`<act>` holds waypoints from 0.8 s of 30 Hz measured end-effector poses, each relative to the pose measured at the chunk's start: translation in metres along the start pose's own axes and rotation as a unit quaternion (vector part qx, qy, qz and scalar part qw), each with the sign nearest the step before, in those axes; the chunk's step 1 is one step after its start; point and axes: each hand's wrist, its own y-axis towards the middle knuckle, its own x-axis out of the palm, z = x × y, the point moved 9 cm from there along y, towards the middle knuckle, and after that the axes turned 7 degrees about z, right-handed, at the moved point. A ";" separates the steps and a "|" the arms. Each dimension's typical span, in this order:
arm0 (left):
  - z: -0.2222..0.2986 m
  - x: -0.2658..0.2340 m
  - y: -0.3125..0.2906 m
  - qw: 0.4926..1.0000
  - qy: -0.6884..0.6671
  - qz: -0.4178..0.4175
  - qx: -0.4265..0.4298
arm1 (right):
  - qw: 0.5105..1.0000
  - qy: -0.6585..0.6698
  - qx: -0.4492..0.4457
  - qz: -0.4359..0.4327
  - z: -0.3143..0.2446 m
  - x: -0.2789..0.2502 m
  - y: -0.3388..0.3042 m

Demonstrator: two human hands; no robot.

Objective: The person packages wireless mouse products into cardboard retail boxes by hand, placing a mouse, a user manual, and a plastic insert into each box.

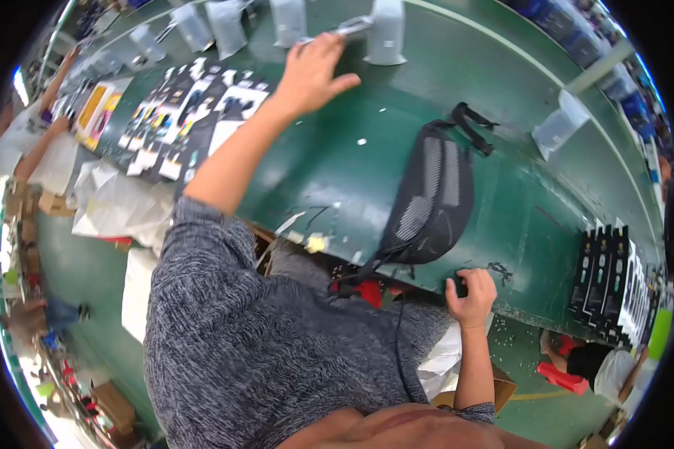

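Observation:
My left hand (pixel 313 75) reaches to the far side of the green table, fingers stretched and thumb apart, with nothing visible in it. Its fingertips are close to a greyish, shiny object (pixel 354 27) between two pale translucent bags; whether they touch it I cannot tell. My right hand (pixel 473 297) rests at the table's near edge, fingers loosely curved and thumb apart. Beside it lies a small cluster of thin black bits (pixel 500 272). Between my hands is a black waist pack (pixel 433 196) with grey mesh panels, its strap and buckle toward the far side.
Pale translucent bags (pixel 386 34) stand along the table's far side. Cards with small parts (pixel 191 112) cover the left of the green table (pixel 314 165). Black boxes (pixel 605 277) are stacked at right. Other people's arms (pixel 45 146) show at far left; a red stool (pixel 562 379) stands lower right.

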 end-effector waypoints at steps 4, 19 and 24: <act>0.121 -0.094 -0.118 0.987 -0.157 -0.007 -0.009 | 0.992 0.108 0.001 0.070 0.038 -0.023 -0.003; 0.181 -0.189 -0.323 0.890 -0.449 -0.069 -0.020 | 0.822 0.501 0.261 -0.069 -0.134 0.066 -0.029; 0.149 -0.129 -0.261 0.451 -0.871 -0.034 -0.195 | 0.693 0.643 0.241 -0.222 -0.180 0.056 -0.041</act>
